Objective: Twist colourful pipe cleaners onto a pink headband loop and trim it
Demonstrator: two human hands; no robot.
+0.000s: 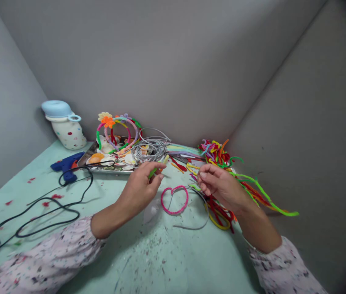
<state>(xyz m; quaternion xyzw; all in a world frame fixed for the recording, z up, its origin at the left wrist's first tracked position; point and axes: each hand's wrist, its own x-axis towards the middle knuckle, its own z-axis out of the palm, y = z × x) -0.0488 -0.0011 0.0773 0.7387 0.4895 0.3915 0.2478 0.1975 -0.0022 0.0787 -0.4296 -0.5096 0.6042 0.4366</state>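
Observation:
My left hand [142, 181] is over the middle of the table, thumb and fingers curled around a short bright green piece [152, 173]; most of that piece is hidden. Across from it, my right hand [218, 183] has its fingers bent together in a pinch, and whatever they hold, if anything, is too small to make out. Below and between both hands lies a pink fuzzy pipe cleaner loop [174, 213], shaped like a heart. A grey band [191, 228] curves on the table beside it, its upper part running towards my right hand.
A metal tray [112, 172] holds flower pieces, with decorated headbands [137, 132] and coiled grey bands [151, 149] on or behind it. Left stand a blue glue gun [69, 166] with its black cord [50, 220] and a bottle [69, 132]. Pipe cleaners [218, 153] pile up right; scissors [180, 159] lie behind.

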